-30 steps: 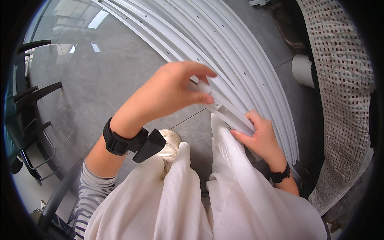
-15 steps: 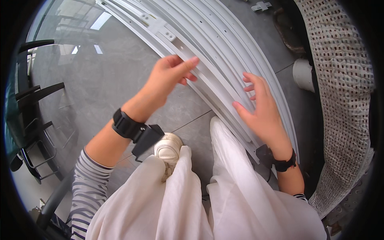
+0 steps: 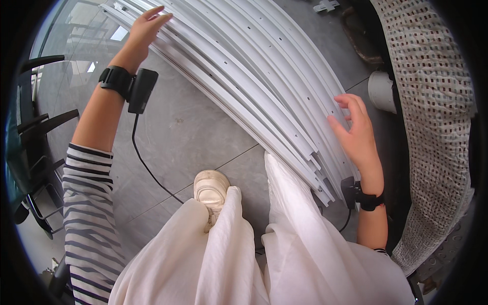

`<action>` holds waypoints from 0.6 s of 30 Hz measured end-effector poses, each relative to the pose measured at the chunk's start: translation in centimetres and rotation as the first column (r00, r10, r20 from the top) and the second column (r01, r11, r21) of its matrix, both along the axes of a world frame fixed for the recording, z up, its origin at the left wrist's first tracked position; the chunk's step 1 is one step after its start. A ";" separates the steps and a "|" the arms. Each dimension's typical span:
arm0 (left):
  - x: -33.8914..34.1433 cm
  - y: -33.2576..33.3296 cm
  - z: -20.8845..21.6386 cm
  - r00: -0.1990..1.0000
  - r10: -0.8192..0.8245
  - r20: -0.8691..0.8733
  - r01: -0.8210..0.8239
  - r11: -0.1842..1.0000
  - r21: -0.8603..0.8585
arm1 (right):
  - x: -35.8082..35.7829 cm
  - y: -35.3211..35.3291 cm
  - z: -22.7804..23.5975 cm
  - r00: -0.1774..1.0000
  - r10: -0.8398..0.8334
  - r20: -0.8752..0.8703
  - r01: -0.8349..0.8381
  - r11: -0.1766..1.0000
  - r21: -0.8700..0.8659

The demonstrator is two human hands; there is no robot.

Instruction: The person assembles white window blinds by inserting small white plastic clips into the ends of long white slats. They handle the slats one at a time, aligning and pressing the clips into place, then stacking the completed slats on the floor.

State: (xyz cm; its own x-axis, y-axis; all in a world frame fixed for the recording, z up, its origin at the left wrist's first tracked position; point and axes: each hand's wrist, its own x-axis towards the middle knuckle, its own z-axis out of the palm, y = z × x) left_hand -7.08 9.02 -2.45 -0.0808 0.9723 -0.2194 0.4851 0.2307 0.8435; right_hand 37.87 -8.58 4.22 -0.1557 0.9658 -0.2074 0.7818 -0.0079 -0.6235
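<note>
Long white slotted rails (image 3: 244,66) lie side by side in a bundle on the floor, running from the upper left down to the lower right. Small dark holes dot their faces. Over their far left part, my left hand (image 3: 144,34) reaches with fingers stretched and apart; whether it touches a rail I cannot tell. Beside the right edge of the bundle hovers my right hand (image 3: 356,129), its fingers spread and nothing in it. The near rail ends (image 3: 325,190) stop just past my right knee.
Dark chair legs (image 3: 48,119) stand at the left. At the right, a patterned cloth (image 3: 432,101) hangs beside a white cylinder (image 3: 381,91). A small white cross-shaped piece (image 3: 326,6) lies on the grey floor (image 3: 188,112) at the top. My beige shoe (image 3: 211,190) is between.
My left hand has moved up and left along the rails, and my right hand a little to the right. The white block on the top rail no longer shows.
</note>
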 end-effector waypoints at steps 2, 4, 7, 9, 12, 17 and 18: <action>2.9 -2.8 -0.6 0.994 -0.047 -0.101 0.054 0.996 0.068 | 1.7 1.4 -1.7 0.998 -0.041 0.047 0.039 0.998 0.048; 5.7 -5.2 -1.4 0.986 -0.097 -0.137 0.115 0.985 0.130 | 4.0 2.4 -3.6 0.990 -0.070 0.122 0.057 0.993 0.100; 7.3 -8.5 -2.7 0.876 -0.126 -0.466 0.265 0.932 0.247 | 4.6 4.3 -5.4 0.990 -0.043 0.137 0.038 0.999 0.036; 8.9 -9.9 -2.0 0.854 -0.117 -0.506 0.284 0.921 0.265 | 3.6 5.3 -4.9 0.997 -0.061 0.045 0.069 0.977 -0.200; 10.5 -10.0 0.0 0.814 -0.216 -0.539 0.435 0.842 0.320 | 3.5 5.6 -5.1 0.996 -0.084 -0.020 0.079 0.977 -0.197; 12.8 -9.0 0.8 0.705 -0.372 -0.604 0.647 0.687 0.332 | 3.0 4.8 -5.4 0.998 -0.070 0.004 0.070 0.997 -0.017; 13.3 -8.6 0.7 0.701 -0.394 -0.594 0.658 0.680 0.325 | 2.8 4.8 -5.3 0.996 -0.085 0.000 0.085 0.996 0.001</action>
State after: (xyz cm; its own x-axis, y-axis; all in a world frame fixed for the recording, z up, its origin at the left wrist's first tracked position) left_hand 6.25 0.43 -1.72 0.5222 0.8284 0.2028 0.7242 -0.5563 0.4076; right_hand 40.70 -3.83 -1.09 -0.0728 0.9758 -0.2064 0.7785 -0.0737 -0.6233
